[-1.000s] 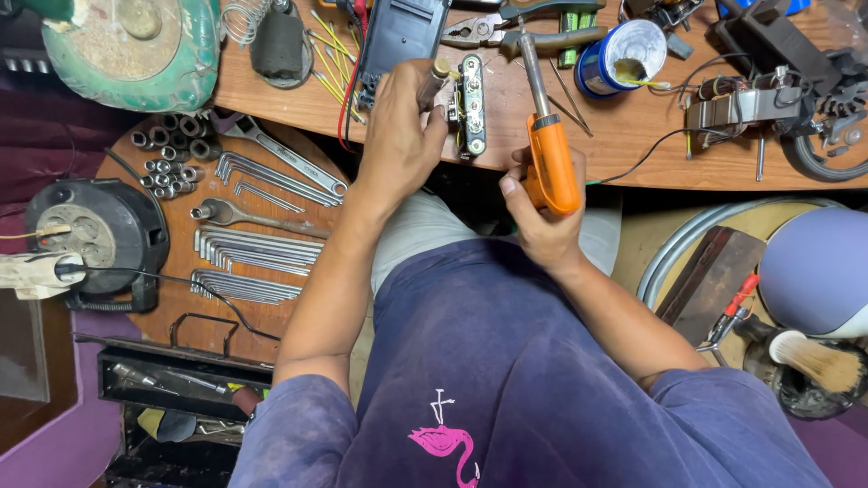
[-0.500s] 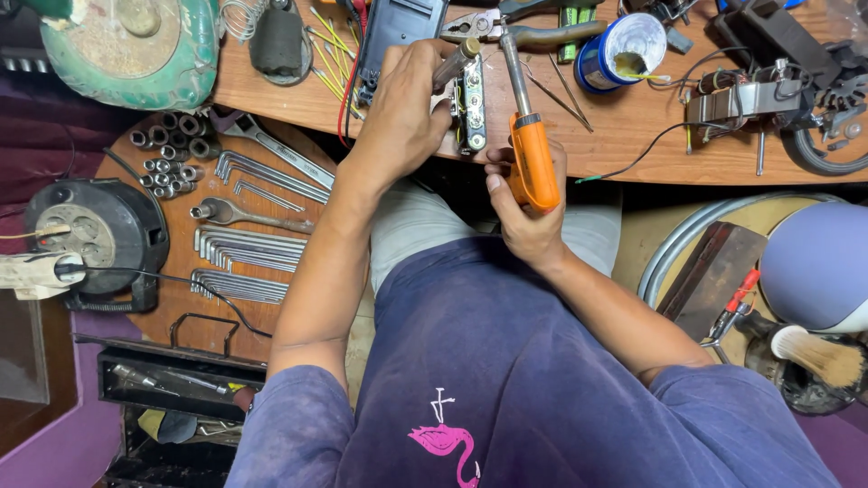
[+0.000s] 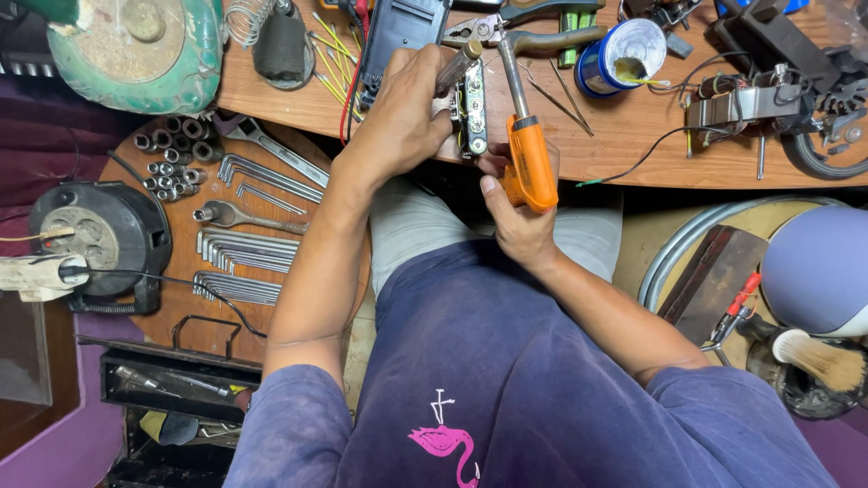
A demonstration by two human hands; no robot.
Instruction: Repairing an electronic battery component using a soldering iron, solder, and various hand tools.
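Item one: soldering iron (image 3: 527, 154), orange handle, grey metal shaft, upright as I see it, tip up over desk's (image 3: 633, 145) near edge. Item two: small metal-framed component (image 3: 472, 108), upright, just left of shaft, at same edge.

Wooden workbench (image 3: 633, 154) across top, cluttered. Round wooden side table (image 3: 181, 271) left, beside black cable reel (image 3: 90, 235). Purple floor (image 3: 54, 452) lower left. Even light.

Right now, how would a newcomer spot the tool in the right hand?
Find the wooden bench edge. At its middle, the right hand holds a soldering iron, its metal shaft pointing up. Its bright orange handle sets it apart from the grey pliers beyond.
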